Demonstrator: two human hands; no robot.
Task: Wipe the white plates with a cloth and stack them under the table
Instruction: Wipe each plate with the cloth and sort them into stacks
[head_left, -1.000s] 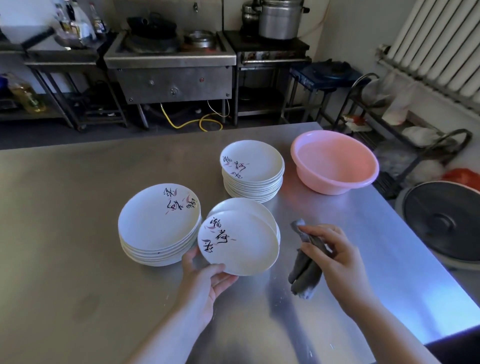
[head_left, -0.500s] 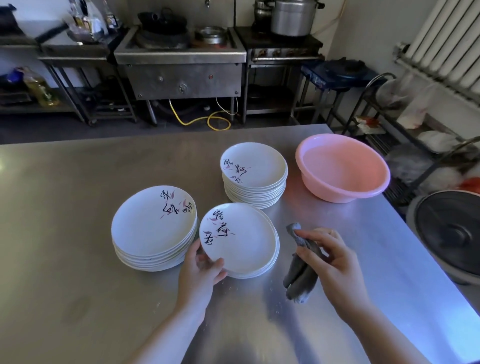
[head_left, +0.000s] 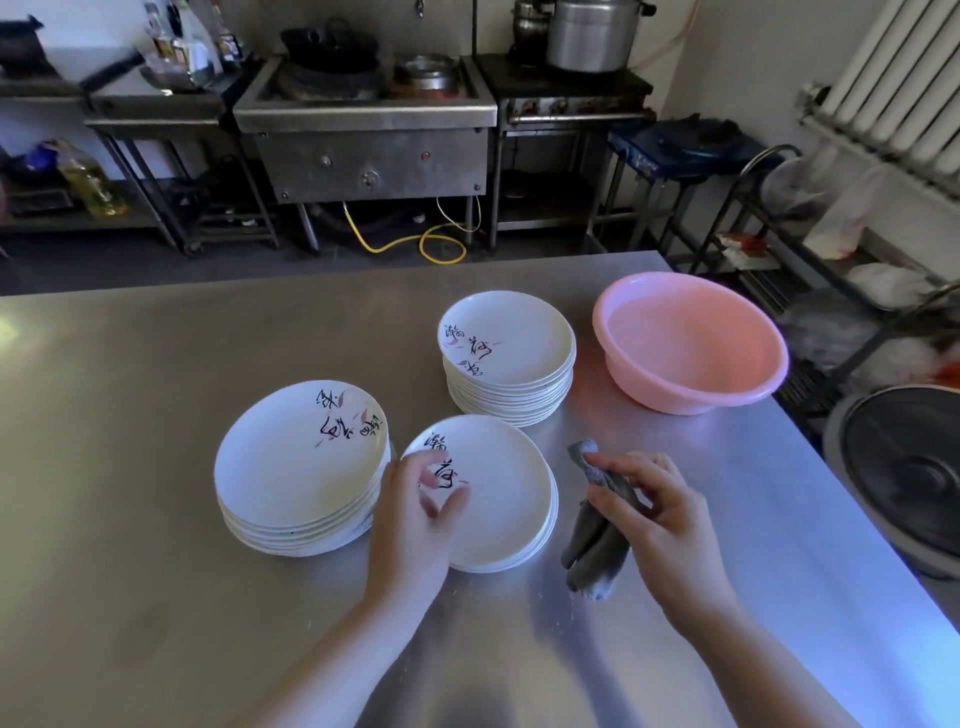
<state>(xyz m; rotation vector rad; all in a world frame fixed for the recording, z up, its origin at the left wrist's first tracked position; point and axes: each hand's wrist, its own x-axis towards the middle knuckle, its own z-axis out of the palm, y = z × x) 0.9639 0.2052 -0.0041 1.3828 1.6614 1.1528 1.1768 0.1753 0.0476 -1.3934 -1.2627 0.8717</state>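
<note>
Three stacks of white plates with black brush lettering stand on the steel table (head_left: 130, 415): a left stack (head_left: 298, 467), a low middle stack (head_left: 498, 499) and a taller far stack (head_left: 509, 358). My left hand (head_left: 415, 519) hovers over the left edge of the middle stack, fingers loosely spread and blurred, holding nothing. Just right of that stack, my right hand (head_left: 660, 525) grips a crumpled grey cloth (head_left: 595, 551) whose lower end touches the table.
A pink plastic basin (head_left: 691, 343) sits at the table's far right. A dark round pan (head_left: 909, 467) lies beyond the right edge. Stoves, pots, metal racks and a yellow hose stand behind the table; a radiator hangs on the right wall.
My left hand has set the lifted plate down onto the middle stack and let go; its fingers now move above it. My right hand still holds the cloth in about the same place.
</note>
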